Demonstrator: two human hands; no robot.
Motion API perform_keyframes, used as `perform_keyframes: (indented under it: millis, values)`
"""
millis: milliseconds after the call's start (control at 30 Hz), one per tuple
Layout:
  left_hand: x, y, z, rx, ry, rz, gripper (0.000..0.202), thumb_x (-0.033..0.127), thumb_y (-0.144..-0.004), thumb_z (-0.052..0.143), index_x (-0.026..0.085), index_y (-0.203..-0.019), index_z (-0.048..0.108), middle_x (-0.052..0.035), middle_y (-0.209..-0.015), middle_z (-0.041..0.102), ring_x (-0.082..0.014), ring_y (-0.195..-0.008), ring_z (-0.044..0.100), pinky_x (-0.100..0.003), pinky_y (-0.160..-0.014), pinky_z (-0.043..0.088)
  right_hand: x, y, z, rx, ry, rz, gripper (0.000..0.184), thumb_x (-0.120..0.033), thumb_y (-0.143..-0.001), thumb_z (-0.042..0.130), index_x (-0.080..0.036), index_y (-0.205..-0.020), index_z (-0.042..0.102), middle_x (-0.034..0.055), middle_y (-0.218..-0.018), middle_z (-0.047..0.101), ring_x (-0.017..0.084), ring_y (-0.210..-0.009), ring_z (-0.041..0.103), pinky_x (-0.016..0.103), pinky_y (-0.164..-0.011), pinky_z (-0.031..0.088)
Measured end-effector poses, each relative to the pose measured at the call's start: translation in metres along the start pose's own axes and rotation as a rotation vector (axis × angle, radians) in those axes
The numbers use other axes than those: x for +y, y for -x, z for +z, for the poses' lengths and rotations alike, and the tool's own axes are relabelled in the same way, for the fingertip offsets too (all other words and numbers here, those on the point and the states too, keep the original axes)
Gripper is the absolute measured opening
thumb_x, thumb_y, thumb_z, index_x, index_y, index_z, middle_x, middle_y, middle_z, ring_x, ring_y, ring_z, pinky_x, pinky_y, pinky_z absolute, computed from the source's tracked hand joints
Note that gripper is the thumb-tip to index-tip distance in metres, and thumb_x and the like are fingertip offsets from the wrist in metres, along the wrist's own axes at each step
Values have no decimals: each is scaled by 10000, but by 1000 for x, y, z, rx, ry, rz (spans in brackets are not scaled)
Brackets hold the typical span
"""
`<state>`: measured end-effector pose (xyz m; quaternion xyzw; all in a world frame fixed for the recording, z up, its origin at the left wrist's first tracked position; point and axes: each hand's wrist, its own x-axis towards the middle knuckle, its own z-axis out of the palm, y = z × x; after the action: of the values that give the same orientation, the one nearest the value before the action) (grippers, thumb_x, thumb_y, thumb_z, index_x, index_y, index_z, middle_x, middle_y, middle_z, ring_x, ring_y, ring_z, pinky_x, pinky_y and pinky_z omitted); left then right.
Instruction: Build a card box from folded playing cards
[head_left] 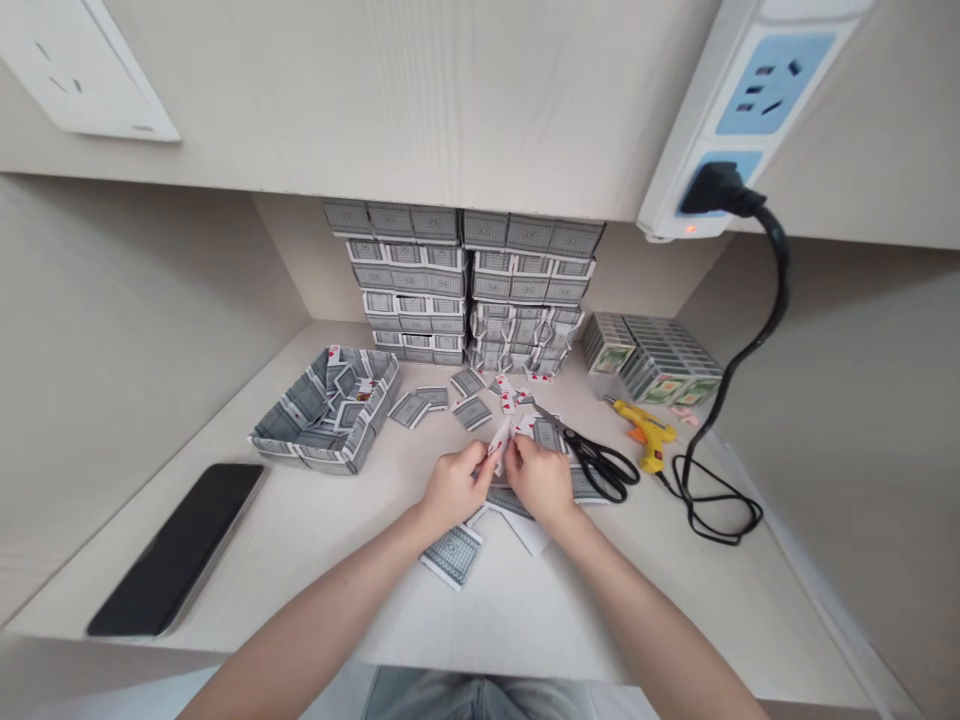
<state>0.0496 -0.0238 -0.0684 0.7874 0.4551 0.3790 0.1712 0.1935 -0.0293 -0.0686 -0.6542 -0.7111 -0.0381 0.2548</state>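
My left hand (454,487) and my right hand (538,480) meet at the middle of the desk. Both pinch a small folded playing card (500,437) that stands up between the fingertips. Under the hands lie more grey-backed cards (452,554) and white paper. Folded card pieces (472,412) are scattered just beyond the hands. An open box made of cards (328,408) sits to the left with loose cards inside.
Stacks of card-made boxes (461,285) stand at the back wall. Card packs (649,360) lie at the right rear. Black scissors (596,460), a yellow glue gun (646,432) with a black cable (712,505), and a black phone (178,545) also lie on the desk.
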Motion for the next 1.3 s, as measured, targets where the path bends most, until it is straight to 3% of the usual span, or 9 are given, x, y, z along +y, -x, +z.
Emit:
perform_keyframes:
  millis: [167,367,467,600,733,867,1067,1167,1300]
  values:
    - [-3,-6,-3,38,83,-171,301,365,-823,432,178,-587,416,33,-493,524,-75,-449,487,-176,-464,337,7,-2,-3,-8,-232,-1,190,-237,-811,433,-196,-817,619,53,-699,685,171,-603,624,244,-550,409]
    - [-4,-3,2,14,150,-184,292,379,-810,451,177,-600,435,24,-502,551,-85,-473,521,-176,-468,368,0,0,-6,-39,3,-30,191,-214,-811,430,-164,-769,608,89,-617,650,188,-537,596,262,-500,366]
    - [-8,-4,2,-20,284,-202,270,393,-794,477,169,-644,482,10,-545,586,-98,-518,564,-184,-494,414,1,0,-9,-36,-54,-32,196,-209,-802,438,-155,-743,617,102,-623,648,199,-556,599,274,-529,387]
    - [-8,-13,-2,-62,703,-358,330,457,-751,522,138,-832,535,-27,-671,647,-127,-551,603,-232,-507,491,11,-6,-15,-71,-678,52,207,-302,-783,497,-171,-865,634,86,-830,684,202,-725,630,293,-661,459]
    - [-3,-18,-5,-137,964,-489,422,497,-665,606,116,-835,544,-28,-650,648,-127,-490,594,-268,-486,517,9,-11,-18,-262,-1337,261,393,-463,-802,440,-153,-974,609,91,-943,671,211,-800,628,319,-671,485]
    - [-1,-15,-4,-180,1007,-498,401,462,-634,654,108,-795,559,-25,-629,644,-125,-515,602,-258,-501,521,-4,-8,-8,-377,-1605,486,417,-504,-816,394,-145,-870,600,90,-804,677,193,-658,626,305,-573,481]
    - [-5,-13,0,-190,995,-501,398,442,-622,672,94,-785,566,-18,-602,628,-128,-513,603,-258,-500,523,-8,-2,7,-223,-1442,494,397,-548,-749,492,-159,-695,556,3,-549,572,122,-449,489,232,-434,382]
    - [-5,-11,3,-205,1000,-510,403,437,-630,667,92,-813,569,-26,-621,637,-133,-517,608,-269,-510,531,-4,-2,7,-150,-1180,365,433,-554,-784,420,-168,-605,506,-24,-476,483,99,-410,406,218,-403,314]
    - [-5,-8,6,-195,917,-483,349,422,-653,651,100,-763,577,-5,-564,614,-125,-486,594,-258,-499,524,-1,0,5,-27,-655,185,458,-487,-838,348,-175,-535,493,13,-466,492,122,-451,442,242,-463,316]
